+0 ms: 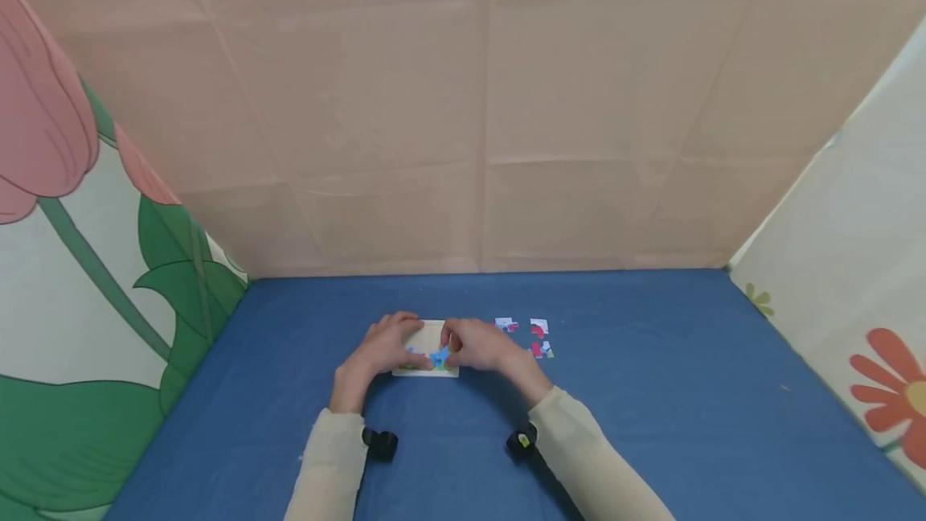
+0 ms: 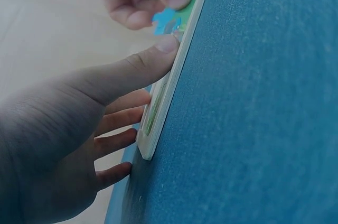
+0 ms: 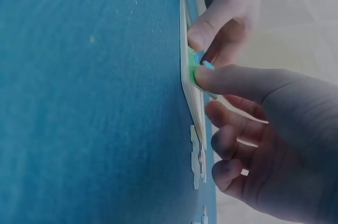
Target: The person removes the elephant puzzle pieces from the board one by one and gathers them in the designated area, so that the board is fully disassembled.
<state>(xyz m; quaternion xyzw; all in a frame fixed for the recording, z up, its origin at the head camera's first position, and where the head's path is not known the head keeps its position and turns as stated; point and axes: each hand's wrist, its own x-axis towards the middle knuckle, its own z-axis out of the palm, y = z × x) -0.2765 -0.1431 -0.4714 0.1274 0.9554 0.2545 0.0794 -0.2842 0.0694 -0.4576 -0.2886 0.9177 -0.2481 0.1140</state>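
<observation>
A shallow wooden puzzle tray (image 1: 427, 335) lies on the blue table, part of its pale base bare and its near side covered with coloured pieces. My left hand (image 1: 383, 346) holds the tray at its left side, the thumb along the near rim and the fingers at the far and left edges in the left wrist view. With thumb and index finger, my right hand (image 1: 479, 344) pinches a blue-and-green jigsaw piece (image 2: 165, 20) over the tray's right part. That piece tilts up from the tray, and the right fingertips hide some of it.
Several loose jigsaw pieces with red and white print, among them one at the back (image 1: 538, 326) and one nearer (image 1: 541, 349), lie right of the tray. The blue table (image 1: 651, 392) meets a beige back wall (image 1: 477, 143) and flower-printed sides.
</observation>
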